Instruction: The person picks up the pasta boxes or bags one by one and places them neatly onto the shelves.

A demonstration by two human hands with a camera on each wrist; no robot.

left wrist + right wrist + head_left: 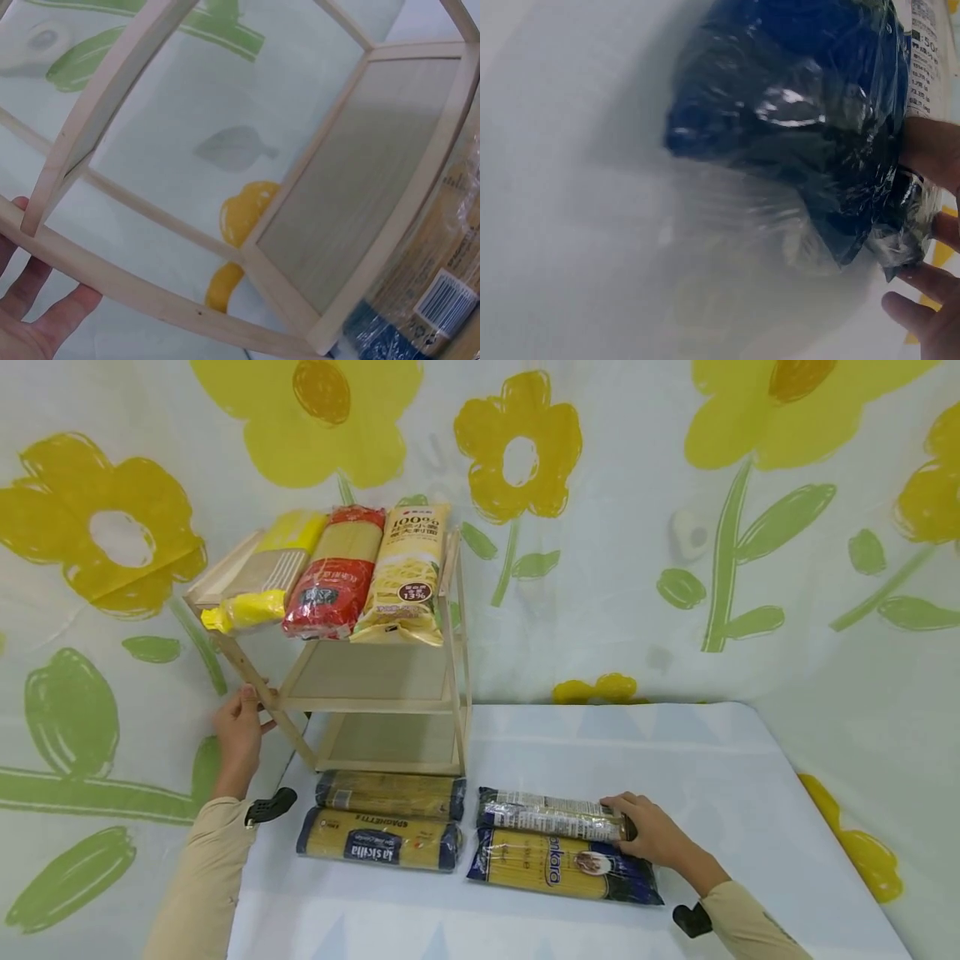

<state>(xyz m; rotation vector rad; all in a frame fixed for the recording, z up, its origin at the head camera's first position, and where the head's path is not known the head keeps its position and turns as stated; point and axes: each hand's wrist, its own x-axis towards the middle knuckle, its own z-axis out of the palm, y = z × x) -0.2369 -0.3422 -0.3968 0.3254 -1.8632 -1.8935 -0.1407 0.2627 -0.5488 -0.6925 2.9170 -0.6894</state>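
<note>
Head view: three noodle packs atop rack.

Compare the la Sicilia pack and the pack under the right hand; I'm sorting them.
The la Sicilia pack lies untouched at front left; the silver-labelled pack lies further right, gripped at its end by the right hand. The first shows a blue label, the second white print. Both lie flat on the table.

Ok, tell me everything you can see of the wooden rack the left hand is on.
The wooden rack is a pale, bare-wood frame with three slatted shelves, standing upright at the back left of the white table. Its top shelf carries three noodle packs leaning back; the middle and bottom shelves look bare. The left hand grips its slanted front left leg. Two spaghetti packs lie on the table just in front of its base.
</note>
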